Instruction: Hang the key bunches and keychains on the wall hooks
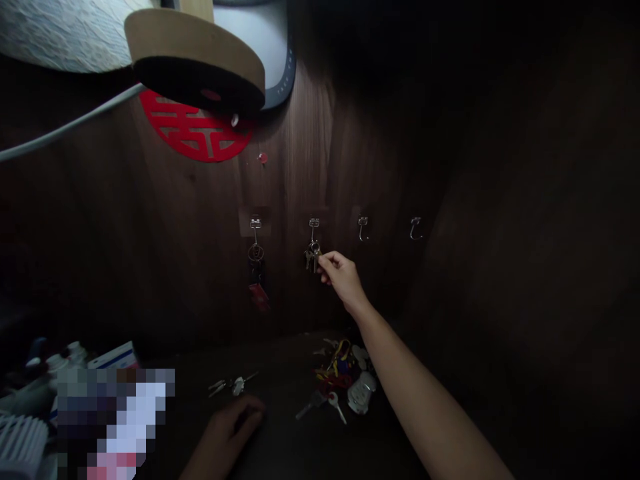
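Note:
My right hand [343,277] pinches a small bunch of keys [313,259] between thumb and fingers. The ring of these keys is at the second metal hook [314,224] on the dark wood panel; whether the hook carries their weight cannot be told. To the left, a key ring [256,253] with a dark red tag [259,294] hangs from the first hook [255,225]. My left hand [234,421] rests low over the dark surface, loosely curled, its thumb apart from the fingers and nothing visible in it. Just beyond it lies a small set of loose keys [235,385].
Two bare hooks, one [363,229] nearer and one [415,228] farther right, are on the panel. Below my right forearm lies a pile of keys and colourful straps [343,363] with a silvery fob [361,392]. A round lamp-like object [195,47] overhangs a red paper cutout [200,140]. Bottles [75,353] crowd the left.

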`<state>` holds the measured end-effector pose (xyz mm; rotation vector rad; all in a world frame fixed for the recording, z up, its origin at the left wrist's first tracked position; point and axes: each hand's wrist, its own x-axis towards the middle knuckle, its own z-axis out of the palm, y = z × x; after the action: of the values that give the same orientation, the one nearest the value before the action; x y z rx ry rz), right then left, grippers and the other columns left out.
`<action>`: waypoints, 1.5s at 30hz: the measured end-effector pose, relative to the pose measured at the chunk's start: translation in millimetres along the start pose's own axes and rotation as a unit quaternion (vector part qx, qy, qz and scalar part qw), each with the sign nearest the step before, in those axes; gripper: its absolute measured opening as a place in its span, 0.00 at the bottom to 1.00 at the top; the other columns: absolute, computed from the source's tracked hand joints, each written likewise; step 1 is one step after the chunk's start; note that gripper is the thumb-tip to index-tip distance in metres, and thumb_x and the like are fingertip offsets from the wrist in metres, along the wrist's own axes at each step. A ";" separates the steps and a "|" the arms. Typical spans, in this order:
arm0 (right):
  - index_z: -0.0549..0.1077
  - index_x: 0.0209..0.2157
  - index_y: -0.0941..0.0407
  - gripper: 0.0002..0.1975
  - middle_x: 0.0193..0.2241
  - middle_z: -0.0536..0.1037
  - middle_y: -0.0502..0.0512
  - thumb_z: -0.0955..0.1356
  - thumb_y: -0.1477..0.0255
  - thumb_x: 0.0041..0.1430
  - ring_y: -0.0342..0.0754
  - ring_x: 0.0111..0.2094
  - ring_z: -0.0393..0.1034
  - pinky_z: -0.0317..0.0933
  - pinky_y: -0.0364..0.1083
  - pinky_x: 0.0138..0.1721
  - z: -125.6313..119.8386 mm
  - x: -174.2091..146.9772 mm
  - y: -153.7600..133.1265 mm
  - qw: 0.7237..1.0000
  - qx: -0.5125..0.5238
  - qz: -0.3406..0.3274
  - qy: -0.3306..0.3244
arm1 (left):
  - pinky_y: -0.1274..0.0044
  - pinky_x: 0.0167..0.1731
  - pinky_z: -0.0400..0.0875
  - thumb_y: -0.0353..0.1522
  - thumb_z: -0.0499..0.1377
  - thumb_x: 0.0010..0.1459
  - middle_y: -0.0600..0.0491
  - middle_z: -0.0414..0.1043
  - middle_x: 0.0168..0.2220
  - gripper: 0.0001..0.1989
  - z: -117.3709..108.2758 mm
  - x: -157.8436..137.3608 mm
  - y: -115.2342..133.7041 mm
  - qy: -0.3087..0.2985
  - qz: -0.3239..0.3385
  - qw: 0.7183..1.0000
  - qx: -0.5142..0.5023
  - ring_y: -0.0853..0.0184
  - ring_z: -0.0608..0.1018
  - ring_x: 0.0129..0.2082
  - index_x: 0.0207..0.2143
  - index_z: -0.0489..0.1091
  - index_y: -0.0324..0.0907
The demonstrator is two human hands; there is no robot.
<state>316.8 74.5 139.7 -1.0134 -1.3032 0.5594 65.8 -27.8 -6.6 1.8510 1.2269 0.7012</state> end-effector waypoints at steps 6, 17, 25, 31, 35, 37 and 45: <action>0.68 0.25 0.57 0.11 0.19 0.69 0.46 0.66 0.63 0.50 0.38 0.18 0.60 0.52 0.38 0.18 -0.2 -31.5 16.6 0.999 -0.020 0.031 -0.027 | 0.80 0.36 0.66 0.40 0.51 0.56 0.57 0.75 0.31 0.11 0.8 -0.3 -2.5 -0.004 0.008 1.000 0.010 0.66 0.76 0.34 0.32 0.71 0.47; 0.69 0.27 0.56 0.07 0.21 0.68 0.46 0.64 0.67 0.54 0.39 0.22 0.61 0.55 0.38 0.23 12.2 -110.4 41.5 0.982 -0.069 0.096 -0.148 | 0.79 0.37 0.66 0.39 0.51 0.56 0.58 0.76 0.32 0.11 -0.2 -1.4 -4.6 0.003 0.026 0.999 0.021 0.66 0.76 0.35 0.32 0.71 0.47; 0.72 0.28 0.56 0.06 0.21 0.71 0.46 0.64 0.71 0.55 0.40 0.23 0.63 0.51 0.38 0.24 25.2 -153.7 37.2 0.949 -0.203 0.098 -0.219 | 0.76 0.38 0.67 0.40 0.53 0.54 0.57 0.77 0.33 0.10 -3.0 -3.1 -2.4 0.066 0.030 0.997 0.010 0.63 0.77 0.36 0.33 0.72 0.48; 0.72 0.31 0.53 0.06 0.29 0.76 0.48 0.64 0.74 0.55 0.43 0.31 0.69 0.55 0.40 0.30 41.4 -188.2 46.3 0.915 -0.295 0.026 -0.273 | 0.72 0.42 0.67 0.41 0.53 0.53 0.56 0.76 0.37 0.11 -14.1 -2.2 -11.5 0.185 -0.001 0.983 0.013 0.60 0.76 0.40 0.35 0.71 0.48; 0.71 0.33 0.53 0.05 0.34 0.75 0.50 0.63 0.73 0.57 0.44 0.35 0.69 0.56 0.41 0.34 47.2 -198.2 54.0 0.879 -0.358 -0.040 -0.313 | 0.70 0.42 0.69 0.43 0.51 0.54 0.54 0.76 0.37 0.14 -22.6 -2.5 -16.6 0.220 -0.030 0.974 0.042 0.59 0.76 0.39 0.36 0.70 0.47; 0.70 0.34 0.54 0.05 0.34 0.74 0.51 0.62 0.72 0.58 0.45 0.34 0.69 0.57 0.42 0.33 48.3 -199.7 55.4 0.859 -0.392 -0.059 -0.324 | 0.68 0.44 0.68 0.43 0.49 0.54 0.51 0.75 0.40 0.16 -24.3 -1.7 -22.3 0.240 -0.015 0.968 0.072 0.58 0.75 0.42 0.39 0.69 0.45; 0.68 0.36 0.55 0.07 0.33 0.72 0.52 0.60 0.70 0.61 0.44 0.32 0.67 0.57 0.42 0.32 51.0 -211.1 50.3 0.792 -0.428 -0.186 -0.392 | 0.61 0.48 0.64 0.39 0.49 0.55 0.45 0.69 0.49 0.24 -16.4 3.9 -42.6 0.211 0.050 0.950 0.226 0.55 0.69 0.50 0.52 0.64 0.41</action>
<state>230.4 -60.5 -15.1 -1.2278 -2.5818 0.0125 33.6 -9.8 -33.7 2.2208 1.6878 0.9700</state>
